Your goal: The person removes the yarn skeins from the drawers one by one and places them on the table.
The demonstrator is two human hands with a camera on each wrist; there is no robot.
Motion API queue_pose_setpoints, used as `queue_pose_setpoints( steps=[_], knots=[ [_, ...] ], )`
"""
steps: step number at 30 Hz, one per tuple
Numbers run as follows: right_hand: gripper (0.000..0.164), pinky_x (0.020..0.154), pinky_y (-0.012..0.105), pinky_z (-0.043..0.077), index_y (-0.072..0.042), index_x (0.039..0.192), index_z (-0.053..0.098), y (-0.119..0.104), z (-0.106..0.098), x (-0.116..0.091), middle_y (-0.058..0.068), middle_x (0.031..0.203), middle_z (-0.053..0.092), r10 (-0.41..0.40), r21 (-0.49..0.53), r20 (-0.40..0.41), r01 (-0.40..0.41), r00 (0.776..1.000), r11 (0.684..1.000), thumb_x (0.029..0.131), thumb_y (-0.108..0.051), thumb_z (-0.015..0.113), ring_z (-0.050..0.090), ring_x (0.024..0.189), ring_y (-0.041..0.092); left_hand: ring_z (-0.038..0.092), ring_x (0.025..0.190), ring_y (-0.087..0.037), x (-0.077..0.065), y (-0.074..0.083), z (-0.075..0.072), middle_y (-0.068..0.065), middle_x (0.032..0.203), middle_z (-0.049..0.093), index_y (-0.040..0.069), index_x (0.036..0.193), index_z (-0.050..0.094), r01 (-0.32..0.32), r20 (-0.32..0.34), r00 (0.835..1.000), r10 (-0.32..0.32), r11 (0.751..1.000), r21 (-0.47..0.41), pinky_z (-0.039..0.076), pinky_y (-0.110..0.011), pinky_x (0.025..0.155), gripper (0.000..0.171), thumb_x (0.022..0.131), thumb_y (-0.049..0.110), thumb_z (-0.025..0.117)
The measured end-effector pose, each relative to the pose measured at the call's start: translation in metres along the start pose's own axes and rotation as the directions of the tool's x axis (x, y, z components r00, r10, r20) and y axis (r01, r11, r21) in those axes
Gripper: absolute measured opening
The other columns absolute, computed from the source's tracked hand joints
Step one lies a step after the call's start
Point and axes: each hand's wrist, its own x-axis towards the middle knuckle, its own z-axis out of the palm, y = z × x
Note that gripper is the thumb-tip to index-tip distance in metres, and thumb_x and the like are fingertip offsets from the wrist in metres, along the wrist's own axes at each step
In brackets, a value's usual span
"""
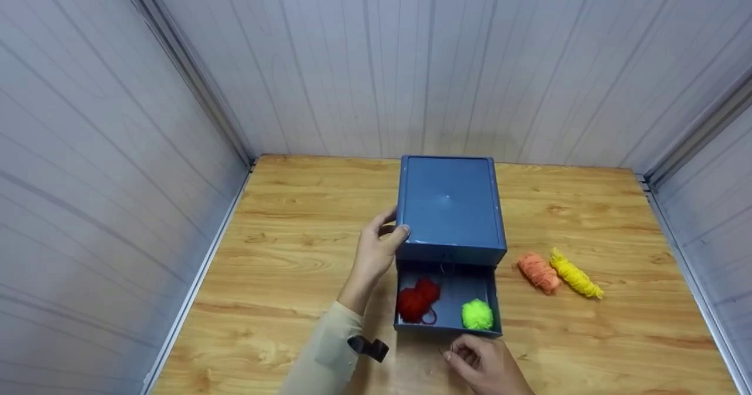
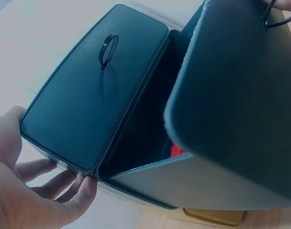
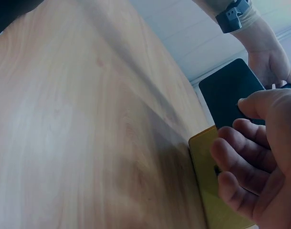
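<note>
A dark blue drawer cabinet (image 1: pixel 449 201) stands on the wooden table with one drawer (image 1: pixel 452 295) pulled out. Inside that drawer, red yarn (image 1: pixel 416 302) lies at the left and a neon green yarn ball (image 1: pixel 477 314) at the front right. My left hand (image 1: pixel 376 251) grips the cabinet's left side near its front corner, thumb at the top edge. At the drawer's front, my right hand (image 1: pixel 484 362) pinches a thin black loop handle (image 2: pixel 279 21) between thumb and index finger. A similar loop (image 2: pixel 108 50) hangs on the closed upper drawer (image 2: pixel 90 90).
An orange yarn bundle (image 1: pixel 539 273) and a yellow yarn bundle (image 1: pixel 577 273) lie side by side right of the cabinet. A yellow drawer front (image 3: pixel 210 176) shows below the pulled-out drawer. Pale panelled walls (image 1: pixel 376 66) enclose the table at back and sides.
</note>
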Motion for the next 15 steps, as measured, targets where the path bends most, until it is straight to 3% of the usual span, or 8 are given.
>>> queue_pose_setpoints(
  steps=[3, 10, 15],
  knots=[
    [0.015, 0.061, 0.022, 0.052, -0.023, 0.089, 0.071, -0.006, -0.005, -0.003, -0.016, 0.077, 0.067, -0.004, -0.038, -0.005, 0.004, 1.000, 0.999, 0.096, -0.036, 0.072, 0.060, 0.069, -0.002, 0.062, 0.114, -0.031, 0.000, 0.000, 0.000, -0.019, 0.137, 0.063, 0.001, 0.144, 0.057, 0.008, -0.004, 1.000, -0.008, 1.000, 0.000, 0.057, -0.032, 0.087, 0.054, 0.094, 0.013, 0.069],
    [0.012, 0.060, 0.022, 0.052, -0.026, 0.091, 0.072, -0.024, -0.018, -0.008, -0.016, 0.079, 0.069, -0.016, -0.023, -0.005, 0.016, 1.000, 1.000, 0.096, -0.037, 0.072, 0.061, 0.070, -0.002, 0.062, 0.114, -0.031, 0.001, 0.003, 0.000, -0.019, 0.137, 0.062, 0.000, 0.144, 0.057, 0.005, -0.003, 1.000, -0.005, 1.000, 0.005, 0.058, -0.033, 0.086, 0.054, 0.093, 0.014, 0.070],
    [0.009, 0.061, 0.022, 0.053, -0.027, 0.092, 0.072, -0.037, -0.024, -0.010, -0.017, 0.080, 0.068, -0.057, -0.046, -0.045, 0.055, 0.997, 0.997, 0.096, -0.036, 0.073, 0.061, 0.070, -0.002, 0.062, 0.113, -0.030, 0.001, -0.001, -0.001, -0.019, 0.137, 0.062, 0.000, 0.145, 0.055, 0.000, 0.007, 1.000, 0.000, 1.000, 0.012, 0.057, -0.032, 0.087, 0.055, 0.094, 0.014, 0.068]
  ],
)
